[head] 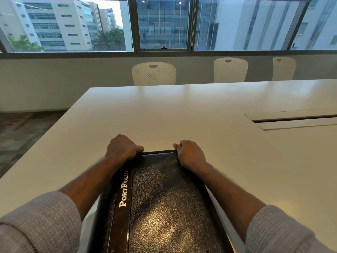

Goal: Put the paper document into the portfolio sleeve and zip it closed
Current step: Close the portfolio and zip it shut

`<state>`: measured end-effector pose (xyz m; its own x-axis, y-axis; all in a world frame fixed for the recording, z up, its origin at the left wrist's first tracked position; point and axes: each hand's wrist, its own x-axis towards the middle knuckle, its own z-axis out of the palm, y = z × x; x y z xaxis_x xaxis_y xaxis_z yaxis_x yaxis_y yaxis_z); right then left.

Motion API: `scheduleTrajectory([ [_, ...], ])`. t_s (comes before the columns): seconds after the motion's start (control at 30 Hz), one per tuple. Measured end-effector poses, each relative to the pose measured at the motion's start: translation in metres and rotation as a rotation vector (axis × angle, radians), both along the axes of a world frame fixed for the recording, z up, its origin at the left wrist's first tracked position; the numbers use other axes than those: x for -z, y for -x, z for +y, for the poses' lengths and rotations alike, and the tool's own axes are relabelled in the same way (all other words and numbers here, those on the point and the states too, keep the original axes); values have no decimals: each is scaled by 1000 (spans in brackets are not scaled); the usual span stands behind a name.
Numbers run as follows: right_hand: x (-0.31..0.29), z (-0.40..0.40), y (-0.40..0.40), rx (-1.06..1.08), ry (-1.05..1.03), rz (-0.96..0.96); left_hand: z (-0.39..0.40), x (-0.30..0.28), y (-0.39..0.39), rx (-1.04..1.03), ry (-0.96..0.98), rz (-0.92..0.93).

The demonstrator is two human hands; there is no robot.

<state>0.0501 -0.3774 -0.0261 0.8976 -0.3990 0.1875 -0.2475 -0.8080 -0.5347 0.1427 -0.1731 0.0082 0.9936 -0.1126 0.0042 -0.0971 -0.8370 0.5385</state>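
Two bare hands sit at the far corners of a black leather portfolio [164, 198] that lies flat on the near edge of a white table [182, 114]. Left hand [122, 148] curls over the far left corner, fingers folded down and thumb stretched along the far edge, gripping the portfolio there. Right hand [189, 154] is closed over the far right corner, knuckles up, thumb tip pointing left along the same edge; whether it pinches a zip pull cannot be told. Both forearms run along the long sides of the cover, with grey knit sleeves [36, 221] pushed up toward the elbows. A brown strip down the left side of the cover carries the word "PortFolio" [124, 189] in pale capitals. No paper shows. Further out, a long slot [291, 119] is cut into the tabletop at right. Three white perforated chairs [154, 73] stand behind the table, below wide windows [164, 24] facing office buildings.
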Motion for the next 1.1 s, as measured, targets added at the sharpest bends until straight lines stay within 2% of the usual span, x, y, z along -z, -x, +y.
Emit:
scheduleTrajectory([
  [0.47, 0, 2, 2, 0, 14, -11, 57, 2, -7, -109, 84, 7],
  [0.57, -2, 2, 2, 2, 32, -10, 69, 3, -8, -123, 151, 18],
  [0.8, -5, 4, 4, 2, 26, 17, 74, 5, 0, -65, 19, -121],
  [1.1, -9, 5, 7, -26, 79, 23, 83, 15, 3, -48, -1, -103],
])
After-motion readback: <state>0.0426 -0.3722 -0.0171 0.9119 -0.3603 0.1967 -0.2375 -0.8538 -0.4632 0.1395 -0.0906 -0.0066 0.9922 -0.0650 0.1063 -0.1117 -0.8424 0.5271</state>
